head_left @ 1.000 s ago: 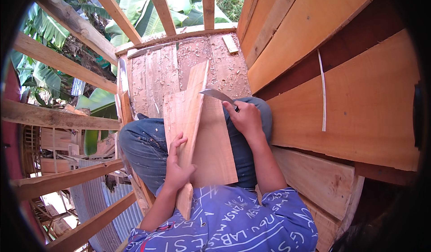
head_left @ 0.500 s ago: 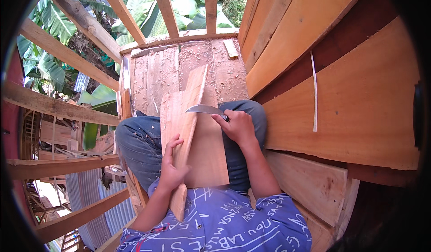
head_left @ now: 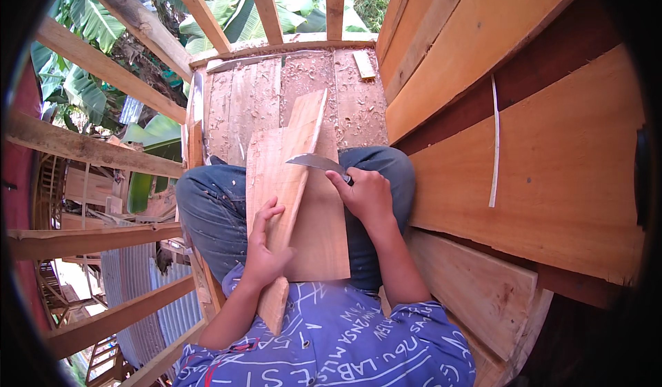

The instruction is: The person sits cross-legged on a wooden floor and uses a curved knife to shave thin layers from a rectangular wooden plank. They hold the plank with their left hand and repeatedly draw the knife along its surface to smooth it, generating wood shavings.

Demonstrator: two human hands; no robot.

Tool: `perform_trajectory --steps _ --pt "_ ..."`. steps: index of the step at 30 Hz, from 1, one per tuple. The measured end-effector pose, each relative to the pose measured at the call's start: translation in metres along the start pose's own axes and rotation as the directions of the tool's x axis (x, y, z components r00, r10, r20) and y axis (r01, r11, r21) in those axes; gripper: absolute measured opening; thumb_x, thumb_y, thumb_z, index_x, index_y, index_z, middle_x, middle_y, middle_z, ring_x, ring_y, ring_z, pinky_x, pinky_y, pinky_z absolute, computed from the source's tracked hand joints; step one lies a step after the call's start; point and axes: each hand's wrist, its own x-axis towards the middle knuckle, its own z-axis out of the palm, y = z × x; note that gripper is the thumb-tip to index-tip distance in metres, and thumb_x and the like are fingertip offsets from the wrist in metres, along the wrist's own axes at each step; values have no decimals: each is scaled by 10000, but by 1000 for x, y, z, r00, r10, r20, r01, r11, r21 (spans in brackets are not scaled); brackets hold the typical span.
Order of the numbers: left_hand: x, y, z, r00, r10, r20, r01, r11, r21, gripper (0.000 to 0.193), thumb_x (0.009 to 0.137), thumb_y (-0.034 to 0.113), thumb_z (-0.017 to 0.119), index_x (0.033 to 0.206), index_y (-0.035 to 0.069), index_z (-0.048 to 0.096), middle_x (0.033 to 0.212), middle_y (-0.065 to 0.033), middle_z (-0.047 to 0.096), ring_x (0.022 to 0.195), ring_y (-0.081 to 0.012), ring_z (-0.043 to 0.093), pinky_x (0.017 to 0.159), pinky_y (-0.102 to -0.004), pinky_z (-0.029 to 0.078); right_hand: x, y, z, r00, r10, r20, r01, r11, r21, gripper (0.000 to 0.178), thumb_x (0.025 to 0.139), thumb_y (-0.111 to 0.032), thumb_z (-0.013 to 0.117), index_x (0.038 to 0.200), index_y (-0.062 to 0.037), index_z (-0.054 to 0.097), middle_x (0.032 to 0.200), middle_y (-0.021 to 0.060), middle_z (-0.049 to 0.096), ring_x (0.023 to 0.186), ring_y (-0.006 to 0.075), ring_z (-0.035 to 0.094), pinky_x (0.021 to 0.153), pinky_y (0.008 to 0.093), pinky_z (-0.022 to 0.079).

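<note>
A long narrow wooden strip (head_left: 301,159) slants up from my shirt front, lying across a wider flat board (head_left: 321,235) on my lap. My left hand (head_left: 267,245) is closed around the strip's lower part, thumb and fingers on its sides. In my right hand (head_left: 365,192) is the dark handle of a knife with a curved blade (head_left: 314,161). The blade points left and lies at the strip's right edge, above my left hand. Whether its edge bites into the wood cannot be made out.
Curled wood shavings lie on the plank floor (head_left: 231,104) ahead, with a small wood offcut (head_left: 363,65) at the back. Wooden rails (head_left: 96,152) stand along the left. Large planks (head_left: 531,159) lean at the right, and a thin white strip (head_left: 494,145) hangs against one.
The view has shifted slightly. My hands, the knife and the strip keep nearly the same places relative to one another.
</note>
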Motion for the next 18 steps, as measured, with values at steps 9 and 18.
perform_trajectory --steps 9,18 --pt "-3 -3 -2 1000 -4 9 5 996 -88 687 599 -1 604 1275 82 512 1507 -159 384 1418 -307 351 1156 -399 268 13 -7 -7 984 177 17 -178 984 21 637 906 -619 551 689 -30 656 641 220 639 677 405 669 632 491 533" --pt "-1 -5 -6 1000 4 23 -3 1000 -25 690 595 1 613 1273 74 509 1520 -162 369 1430 -305 336 1162 -403 263 -9 -15 -1 997 77 30 -79 995 60 638 910 -620 543 694 -34 671 620 217 632 631 406 661 589 485 529"
